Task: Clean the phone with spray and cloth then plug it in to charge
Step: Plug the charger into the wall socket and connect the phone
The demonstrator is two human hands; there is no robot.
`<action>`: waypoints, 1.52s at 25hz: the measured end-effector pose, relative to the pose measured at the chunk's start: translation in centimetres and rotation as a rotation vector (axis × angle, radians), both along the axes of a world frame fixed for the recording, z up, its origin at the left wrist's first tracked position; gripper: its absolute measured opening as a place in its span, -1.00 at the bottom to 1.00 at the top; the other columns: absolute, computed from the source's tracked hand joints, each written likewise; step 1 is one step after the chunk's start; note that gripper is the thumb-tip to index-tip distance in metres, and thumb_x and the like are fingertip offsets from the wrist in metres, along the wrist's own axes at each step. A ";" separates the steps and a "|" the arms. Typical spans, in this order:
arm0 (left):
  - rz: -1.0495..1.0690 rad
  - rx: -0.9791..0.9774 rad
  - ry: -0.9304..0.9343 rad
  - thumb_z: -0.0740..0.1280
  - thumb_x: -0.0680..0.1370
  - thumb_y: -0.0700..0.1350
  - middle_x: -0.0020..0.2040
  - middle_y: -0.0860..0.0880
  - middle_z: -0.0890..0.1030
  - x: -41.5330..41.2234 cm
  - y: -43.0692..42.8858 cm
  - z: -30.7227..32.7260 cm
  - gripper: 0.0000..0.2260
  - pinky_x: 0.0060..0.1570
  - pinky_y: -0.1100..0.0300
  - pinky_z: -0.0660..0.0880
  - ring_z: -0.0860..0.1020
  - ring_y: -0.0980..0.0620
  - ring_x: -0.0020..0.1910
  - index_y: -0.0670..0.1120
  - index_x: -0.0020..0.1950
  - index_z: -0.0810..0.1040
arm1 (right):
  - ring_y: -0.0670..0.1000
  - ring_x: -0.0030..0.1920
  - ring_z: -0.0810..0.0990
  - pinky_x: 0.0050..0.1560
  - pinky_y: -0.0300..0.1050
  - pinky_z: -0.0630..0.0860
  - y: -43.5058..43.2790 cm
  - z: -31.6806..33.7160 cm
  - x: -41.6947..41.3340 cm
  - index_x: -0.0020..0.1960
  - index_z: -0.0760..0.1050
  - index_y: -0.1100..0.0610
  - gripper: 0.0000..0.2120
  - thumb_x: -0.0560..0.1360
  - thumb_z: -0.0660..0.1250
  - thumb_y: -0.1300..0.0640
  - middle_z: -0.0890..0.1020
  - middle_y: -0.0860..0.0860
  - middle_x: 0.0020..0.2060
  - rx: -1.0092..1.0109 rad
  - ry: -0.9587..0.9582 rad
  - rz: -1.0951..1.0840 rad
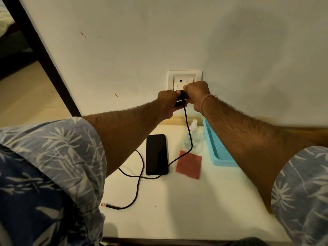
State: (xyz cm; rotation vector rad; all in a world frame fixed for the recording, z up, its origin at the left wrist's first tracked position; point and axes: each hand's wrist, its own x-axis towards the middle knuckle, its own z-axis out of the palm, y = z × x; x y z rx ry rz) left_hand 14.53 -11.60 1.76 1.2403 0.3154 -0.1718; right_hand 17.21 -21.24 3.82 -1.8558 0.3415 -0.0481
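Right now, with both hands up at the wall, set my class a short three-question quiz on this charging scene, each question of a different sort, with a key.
1. True or false: the cable's free end lies on the table, not plugged into the phone.
2. Where is the red cloth? A) on the phone B) on the table, between the phone and the blue tray C) inside the tray
3. Fill in: the left hand and right hand both grip the black charger at the wall ____.
Key: 1 true; 2 B; 3 socket.
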 end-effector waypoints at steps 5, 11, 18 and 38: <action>-0.154 0.144 -0.018 0.29 0.66 -0.17 0.20 -0.22 0.63 -2.6 1.3 0.0 -0.70 -0.01 0.05 0.64 0.65 -0.16 0.04 -0.27 0.36 0.48 | 0.06 0.04 0.58 0.06 -0.12 0.54 0.1 0.3 -3.2 0.18 0.53 0.22 -0.78 0.57 0.31 0.17 0.58 0.06 -0.04 -0.173 -0.081 0.011; -0.292 0.878 -0.262 0.50 0.50 -0.03 -0.16 -0.01 0.68 -10.7 9.3 -3.9 -0.81 -0.32 0.25 0.48 0.60 0.08 -0.25 -0.08 0.02 0.62 | -0.08 -0.07 0.55 -0.04 -0.30 0.44 -1.0 -1.8 -12.2 0.14 0.47 0.10 -0.78 0.52 0.38 0.18 0.56 -0.06 0.03 -0.290 -0.361 0.075; -0.864 1.761 -0.264 0.36 0.57 0.11 0.10 0.01 0.60 -19.1 13.1 -10.0 -0.74 0.18 0.07 0.34 0.55 -0.03 0.13 0.00 0.17 0.56 | -0.19 -0.20 0.57 -0.21 -0.50 0.46 1.8 -9.1 -21.5 -0.01 0.53 0.04 -0.88 0.52 0.37 0.24 0.61 -0.13 -0.16 -0.335 -0.169 0.449; -0.718 1.458 -0.512 0.25 0.67 -0.09 0.04 0.04 0.69 -21.7 15.3 -6.5 -0.83 0.04 0.14 0.52 0.62 0.03 0.02 -0.03 0.08 0.65 | -0.04 0.15 0.50 0.08 -0.01 0.22 -8.7 -9.7 -25.3 0.03 0.53 -0.15 -0.74 0.61 0.17 0.18 0.61 -0.19 -0.05 -1.126 0.150 0.684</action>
